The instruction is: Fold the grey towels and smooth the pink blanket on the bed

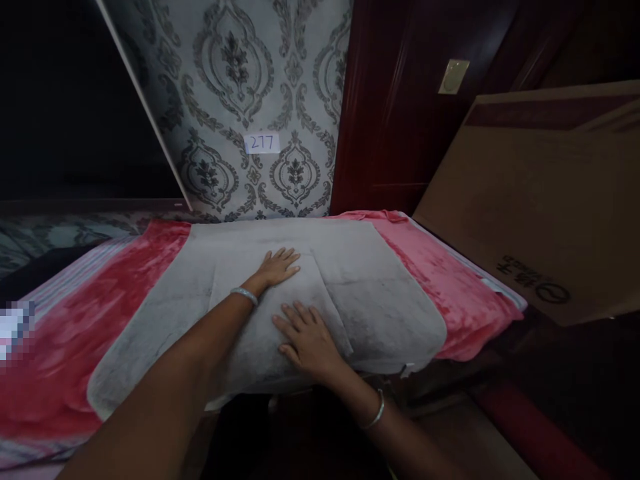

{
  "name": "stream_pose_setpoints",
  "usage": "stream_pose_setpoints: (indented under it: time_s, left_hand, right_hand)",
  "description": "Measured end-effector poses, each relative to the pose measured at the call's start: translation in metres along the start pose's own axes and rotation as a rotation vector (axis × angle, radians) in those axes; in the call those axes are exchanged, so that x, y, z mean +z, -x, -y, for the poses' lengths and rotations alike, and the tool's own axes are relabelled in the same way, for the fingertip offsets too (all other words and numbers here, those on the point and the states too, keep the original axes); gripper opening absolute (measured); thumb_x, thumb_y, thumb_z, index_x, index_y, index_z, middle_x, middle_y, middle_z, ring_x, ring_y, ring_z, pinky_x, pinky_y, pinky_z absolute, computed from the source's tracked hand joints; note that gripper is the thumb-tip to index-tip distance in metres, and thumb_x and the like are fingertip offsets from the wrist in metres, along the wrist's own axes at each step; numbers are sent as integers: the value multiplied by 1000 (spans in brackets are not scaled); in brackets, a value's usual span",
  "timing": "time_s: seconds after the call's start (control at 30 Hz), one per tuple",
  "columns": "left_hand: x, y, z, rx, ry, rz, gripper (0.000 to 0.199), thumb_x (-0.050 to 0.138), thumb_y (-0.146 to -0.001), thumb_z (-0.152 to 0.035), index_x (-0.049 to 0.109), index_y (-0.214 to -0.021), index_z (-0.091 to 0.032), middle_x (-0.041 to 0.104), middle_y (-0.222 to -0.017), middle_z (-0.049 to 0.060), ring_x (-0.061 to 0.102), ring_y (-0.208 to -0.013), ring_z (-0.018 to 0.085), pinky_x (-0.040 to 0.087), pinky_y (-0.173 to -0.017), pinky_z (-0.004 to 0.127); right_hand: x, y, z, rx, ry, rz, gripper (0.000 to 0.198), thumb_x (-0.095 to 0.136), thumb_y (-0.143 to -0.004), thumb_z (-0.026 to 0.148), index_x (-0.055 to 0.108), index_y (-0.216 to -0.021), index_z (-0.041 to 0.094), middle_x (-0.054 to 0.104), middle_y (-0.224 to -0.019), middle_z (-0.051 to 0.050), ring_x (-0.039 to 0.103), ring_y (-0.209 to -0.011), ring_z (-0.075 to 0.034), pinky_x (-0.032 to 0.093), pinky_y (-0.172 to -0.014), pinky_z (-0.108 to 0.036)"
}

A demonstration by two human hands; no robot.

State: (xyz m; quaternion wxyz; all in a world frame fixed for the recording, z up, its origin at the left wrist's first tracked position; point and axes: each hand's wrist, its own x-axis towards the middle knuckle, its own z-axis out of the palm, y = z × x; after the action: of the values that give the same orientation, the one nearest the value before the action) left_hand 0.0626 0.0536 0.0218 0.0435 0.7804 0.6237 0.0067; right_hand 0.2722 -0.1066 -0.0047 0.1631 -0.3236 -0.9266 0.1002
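Bare L forearm [165, 377] nearest; L hand [278, 267], R hand [314, 345] lie flat, grips open, on rectangular grey plush cloth [257, 340]; prob. soft, light; best held by edges.

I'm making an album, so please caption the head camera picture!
Left hand and right hand spread on grey fabric over red cloth, below a card reading 277.
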Motion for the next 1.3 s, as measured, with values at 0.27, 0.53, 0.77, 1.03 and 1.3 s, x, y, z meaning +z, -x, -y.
stream_pose_setpoints:
  time_s: [0.27, 0.53, 0.77, 1.03, 1.3]
  left_hand:
    - [-3, 10, -17, -85, -14, -45, 64, 27, -101, -54, 33, -159, -28, 21, -170, 7, 13, -158, 30, 11, -125, 58]
    - [7, 120, 2, -86, 53, -13, 60, 33, -101, -50, 37, -157, -30, 21, -171, 4, 14, -158, 29, 14, -126, 55]
    - [40, 233, 26, -447, 641, -426, 73, 57, -86, -52, 50, -147, -14, 42, -160, 17, 37, -150, 30, 28, -124, 46]
    - [37, 279, -9, -688, 1426, -755, 84, 86, -59, -44, 61, -135, -19, 75, -100, 9, 71, -100, 25, 58, -89, 38]
    - [46, 279, -47, -772, 1614, -713, 46, 88, -58, -34, 68, -97, -18, 73, -100, 7, 68, -104, 25, 59, -88, 36]
  right_hand:
    - [11, 29, 0, -12, 60, -27, 59, 53, -101, 35, 39, -157, 33, 27, -168, -3, 19, -156, -30, 23, -123, -59]
    - [6, 73, -22, 12, -77, -91, 52, 49, -97, 26, 53, -149, 28, 41, -162, -6, 26, -154, -27, 27, -123, -54]
    - [3, 83, -83, 402, -258, -444, 58, 41, -97, 41, 50, -149, 17, 63, -138, -17, 57, -127, -31, 43, -110, -56]
    - [6, 67, -73, 378, -338, -421, 61, 47, -90, 39, 52, -145, 14, 65, -133, -18, 60, -120, -31, 47, -104, -50]
    - [-6, 70, -79, 574, -435, -326, 64, 55, -87, 43, 56, -142, 10, 73, -92, -11, 60, -67, -21, 55, -73, -40]
